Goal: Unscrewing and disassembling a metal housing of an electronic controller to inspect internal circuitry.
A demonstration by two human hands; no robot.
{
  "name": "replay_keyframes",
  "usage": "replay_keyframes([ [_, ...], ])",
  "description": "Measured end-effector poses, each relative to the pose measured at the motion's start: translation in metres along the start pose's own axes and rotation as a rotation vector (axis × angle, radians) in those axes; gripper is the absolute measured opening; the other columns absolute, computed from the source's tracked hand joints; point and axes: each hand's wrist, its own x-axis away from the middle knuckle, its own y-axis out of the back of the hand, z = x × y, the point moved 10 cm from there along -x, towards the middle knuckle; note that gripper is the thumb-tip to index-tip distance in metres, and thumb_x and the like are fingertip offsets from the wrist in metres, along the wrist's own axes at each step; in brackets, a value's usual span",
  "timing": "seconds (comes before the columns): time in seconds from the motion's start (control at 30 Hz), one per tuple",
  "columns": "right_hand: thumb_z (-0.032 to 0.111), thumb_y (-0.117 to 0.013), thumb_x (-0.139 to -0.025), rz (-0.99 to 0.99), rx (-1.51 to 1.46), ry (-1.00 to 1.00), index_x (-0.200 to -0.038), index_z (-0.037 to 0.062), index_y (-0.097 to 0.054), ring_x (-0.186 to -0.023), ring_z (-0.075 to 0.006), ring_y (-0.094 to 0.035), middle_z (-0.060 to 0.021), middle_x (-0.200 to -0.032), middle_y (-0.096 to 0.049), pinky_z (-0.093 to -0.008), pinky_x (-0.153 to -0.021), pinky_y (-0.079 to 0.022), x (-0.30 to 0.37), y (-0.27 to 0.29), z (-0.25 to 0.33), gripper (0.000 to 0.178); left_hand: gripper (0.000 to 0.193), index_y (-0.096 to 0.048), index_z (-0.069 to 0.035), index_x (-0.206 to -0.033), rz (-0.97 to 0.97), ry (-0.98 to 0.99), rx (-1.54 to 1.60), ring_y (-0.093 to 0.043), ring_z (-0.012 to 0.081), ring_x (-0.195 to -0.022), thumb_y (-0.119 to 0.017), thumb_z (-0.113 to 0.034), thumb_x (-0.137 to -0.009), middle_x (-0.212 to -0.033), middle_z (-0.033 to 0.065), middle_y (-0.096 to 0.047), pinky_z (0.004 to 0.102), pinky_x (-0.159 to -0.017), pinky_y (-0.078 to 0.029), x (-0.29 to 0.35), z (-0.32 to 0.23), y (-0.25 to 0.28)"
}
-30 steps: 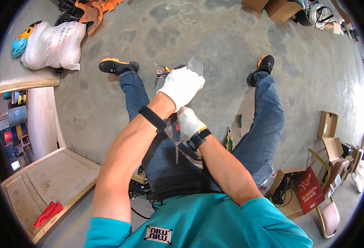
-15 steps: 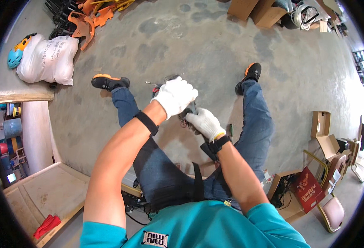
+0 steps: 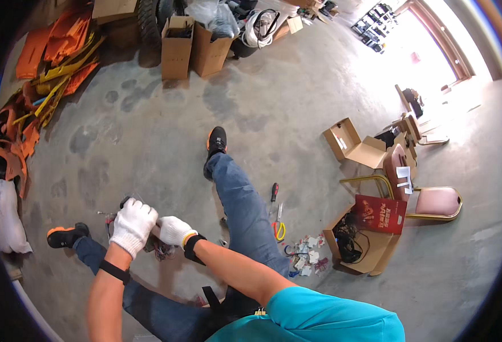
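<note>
My left hand [image 3: 133, 223], in a white knit glove, is closed with its back toward me, and what it grips is hidden beneath it. Close on its right, my right hand [image 3: 175, 230], gloved the same way, is also closed; a greyish part shows between the two hands. Below them is a dark bundle with thin wires [image 3: 164, 251], mostly covered, its kind unclear. Something red and dark peeks out left of my left hand. Both hands are between my spread legs, low over the floor.
Right of my right leg lie a screwdriver [image 3: 274, 192], scissors with yellow handles [image 3: 279, 228] and a heap of small white pieces [image 3: 305, 255]. Beyond are an open carton [image 3: 376, 259] with black cables and pink-seated chairs [image 3: 433, 203]. Orange and yellow parts [image 3: 51, 74] pile up far left.
The view has swung to the right, so my hands and legs appear farther left. Tools on the floor and the open cartons show more fully. Both hands stay closed and close together.
</note>
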Motion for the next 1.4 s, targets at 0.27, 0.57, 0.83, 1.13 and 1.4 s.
replay_keyframes([
  [0.27, 0.025, -0.065, -0.099, -0.018, 0.582, 0.530, -0.102, 0.0136, -0.082, -0.109, -0.0301, -0.077, -0.0090, -0.109, -0.082, -0.0434, -0.094, -0.061, -0.026, -0.097, 0.020, 0.021, 0.033, -0.076, -0.002, -0.113, -0.326, 0.085, -0.020, -0.071, 0.0337, -0.112, -0.071, -0.017, -0.084, -0.107, 0.0147, -0.073, 0.0502, -0.118, -0.051, 0.014, -0.007, 0.035],
  [0.57, 0.051, -0.054, -0.105, 0.049, -0.253, -0.209, -0.099, -0.0086, -0.077, -0.100, -0.0501, -0.077, -0.0347, -0.097, -0.076, -0.0561, -0.090, -0.059, -0.037, -0.055, -0.007, 0.064, 0.077, -0.056, -0.001, -0.148, -0.223, 0.777, 0.178, -0.061, 0.0492, -0.127, -0.086, -0.008, -0.077, -0.143, 0.0245, -0.061, 0.0590, -0.117, -0.046, 0.110, 0.037, -0.008],
  [0.83, 0.067, -0.055, -0.103, -0.020, -0.328, -0.257, -0.102, -0.0053, -0.080, -0.095, -0.0352, -0.079, -0.0253, -0.090, -0.077, -0.0487, -0.085, -0.058, 0.000, -0.011, 0.020, 0.076, 0.074, -0.051, -0.012, -0.155, -0.002, 1.084, 0.515, -0.061, 0.0510, -0.136, -0.083, -0.025, -0.090, -0.154, 0.0290, -0.055, 0.0567, -0.113, -0.054, 0.090, 0.065, -0.064],
  [1.13, 0.066, -0.057, -0.102, 0.043, -0.656, -0.286, -0.107, -0.0088, -0.078, -0.082, -0.0267, -0.072, -0.0155, -0.090, -0.077, -0.0418, -0.076, -0.056, -0.003, -0.029, -0.022, 0.078, 0.070, -0.044, -0.010, -0.160, 0.253, 0.963, 0.667, -0.071, 0.0491, -0.123, -0.067, -0.029, -0.097, -0.131, 0.0324, -0.073, 0.0562, -0.103, -0.057, 0.068, 0.060, -0.071],
  [1.4, 0.049, -0.064, -0.103, 0.074, -0.921, -0.337, -0.100, -0.0014, -0.075, -0.063, -0.0209, -0.065, -0.0096, -0.079, -0.071, -0.0380, -0.059, -0.057, -0.001, -0.027, -0.008, 0.052, 0.085, -0.035, -0.021, -0.172, 0.197, 0.884, 0.644, -0.063, 0.0516, -0.136, -0.073, -0.036, -0.097, -0.175, 0.0295, -0.034, 0.0534, -0.115, -0.054, 0.063, 0.060, -0.063],
])
